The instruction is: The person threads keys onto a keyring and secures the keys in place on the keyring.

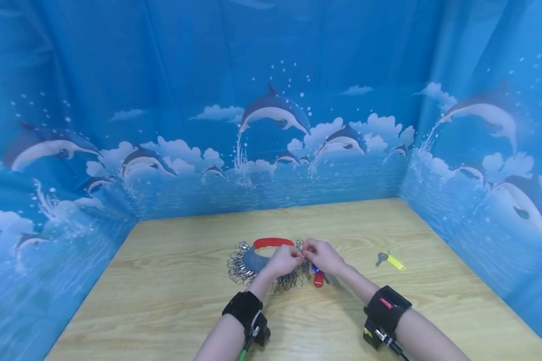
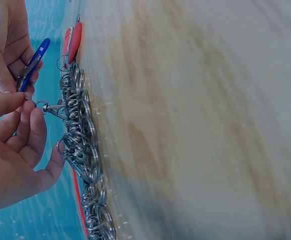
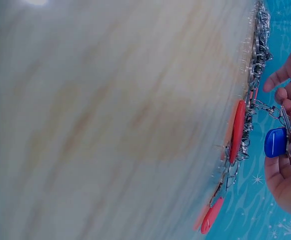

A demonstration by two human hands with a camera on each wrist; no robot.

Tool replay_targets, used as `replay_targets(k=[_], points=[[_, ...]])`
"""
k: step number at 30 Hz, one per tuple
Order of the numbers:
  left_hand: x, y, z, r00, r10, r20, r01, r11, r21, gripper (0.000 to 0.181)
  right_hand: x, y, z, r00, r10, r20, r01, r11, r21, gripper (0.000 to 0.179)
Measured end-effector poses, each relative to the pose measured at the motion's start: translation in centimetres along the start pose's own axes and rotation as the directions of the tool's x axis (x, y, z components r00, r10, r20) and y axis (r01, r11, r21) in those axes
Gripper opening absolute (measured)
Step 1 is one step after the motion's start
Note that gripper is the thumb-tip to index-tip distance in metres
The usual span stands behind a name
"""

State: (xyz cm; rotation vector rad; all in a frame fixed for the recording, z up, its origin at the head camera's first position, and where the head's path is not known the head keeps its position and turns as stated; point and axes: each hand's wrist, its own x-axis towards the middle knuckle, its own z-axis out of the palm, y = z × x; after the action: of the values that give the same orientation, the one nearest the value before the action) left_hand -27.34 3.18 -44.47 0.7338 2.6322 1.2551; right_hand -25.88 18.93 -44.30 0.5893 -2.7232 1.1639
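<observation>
Both hands meet at the right end of a key holder with a red handle [image 1: 273, 242] and a grey curved plate [image 1: 253, 260], fringed with metal clasps and split rings [image 2: 80, 130]. My left hand [image 2: 15, 155] pinches the split ring at the end of one clasp [image 2: 53, 109], drawn out from the row. Right beside it, my right hand [image 3: 290, 185] holds a key with a blue key tag [image 3: 275, 142] between thumb and fingers. Fingertips partly hide the point where ring and key come together. Red key tags [image 3: 238, 131] hang from neighbouring clasps.
To the right on the wooden table [image 1: 171, 301] lies a key [image 1: 381, 258] with a yellow tag [image 1: 396, 262]. A blue curtain [image 1: 189, 165] with dolphins rises along the table's back and sides.
</observation>
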Motion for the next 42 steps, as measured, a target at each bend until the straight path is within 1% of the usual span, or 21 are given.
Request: replay_targets(k=[3, 7, 13, 16, 19, 23, 25, 30, 35, 37, 39, 42], points=[[-0.06, 0.13, 0.00, 1.000, -0.013, -0.016, 0.013, 1.000, 0.005, 0.035, 0.00, 0.02, 0.08, 1.000, -0.018, -0.003, 0.018, 1.000, -0.012, 0.004], [-0.10, 0.32, -0.15, 0.998, -0.044, -0.041, 0.043, 0.999, -0.028, 0.034, 0.09, -0.04, 0.14, 0.999, -0.040, -0.022, 0.039, 0.999, -0.013, 0.004], [-0.26, 0.25, -0.01, 0.994, -0.106, -0.023, 0.105, 0.992, -0.064, 0.031, -0.04, 0.02, 0.39, 0.998, -0.057, -0.033, 0.055, 0.998, -0.037, 0.005], [-0.24, 0.21, 0.14, 0.991, -0.128, -0.028, 0.125, 0.988, -0.089, 0.026, -0.11, -0.04, 0.44, 0.998, -0.055, -0.027, 0.054, 0.998, -0.044, 0.006], [-0.22, 0.05, 0.23, 0.992, -0.127, -0.025, 0.123, 0.987, -0.107, 0.023, -0.09, -0.02, 0.43, 0.998, -0.054, -0.026, 0.052, 0.998, -0.044, 0.006], [-0.21, -0.30, 0.22, 0.995, -0.097, -0.001, 0.096, 0.991, -0.089, 0.019, -0.01, 0.25, 0.33, 0.998, -0.050, -0.027, 0.049, 0.997, -0.059, 0.008], [-0.18, -0.38, 0.13, 0.996, -0.084, -0.004, 0.083, 0.993, -0.079, 0.018, 0.07, 0.32, 0.21, 0.999, -0.034, -0.027, 0.033, 0.998, -0.062, 0.008], [0.07, -0.25, -0.02, 0.996, -0.069, -0.054, 0.066, 0.996, -0.054, 0.016, 0.30, 0.35, -0.21, 1.000, 0.024, -0.005, -0.024, 0.999, -0.049, 0.006], [0.13, -0.10, 0.21, 0.992, -0.111, -0.059, 0.108, 0.992, -0.060, 0.016, 0.27, 0.31, -0.17, 0.997, 0.074, 0.030, -0.072, 0.996, -0.048, 0.006], [0.19, 0.01, 0.31, 0.989, -0.137, -0.055, 0.134, 0.989, -0.066, 0.017, 0.22, 0.26, -0.03, 0.996, 0.080, 0.031, -0.079, 0.996, -0.045, 0.007], [0.27, 0.15, 0.32, 0.986, -0.154, -0.059, 0.150, 0.987, -0.065, 0.017, 0.25, 0.24, 0.07, 0.997, 0.070, 0.021, -0.069, 0.997, -0.041, 0.007], [0.37, 0.33, 0.26, 0.984, -0.169, -0.062, 0.166, 0.984, -0.061, 0.026, 0.32, 0.21, 0.09, 0.999, 0.044, 0.002, -0.044, 0.998, -0.039, 0.005]])
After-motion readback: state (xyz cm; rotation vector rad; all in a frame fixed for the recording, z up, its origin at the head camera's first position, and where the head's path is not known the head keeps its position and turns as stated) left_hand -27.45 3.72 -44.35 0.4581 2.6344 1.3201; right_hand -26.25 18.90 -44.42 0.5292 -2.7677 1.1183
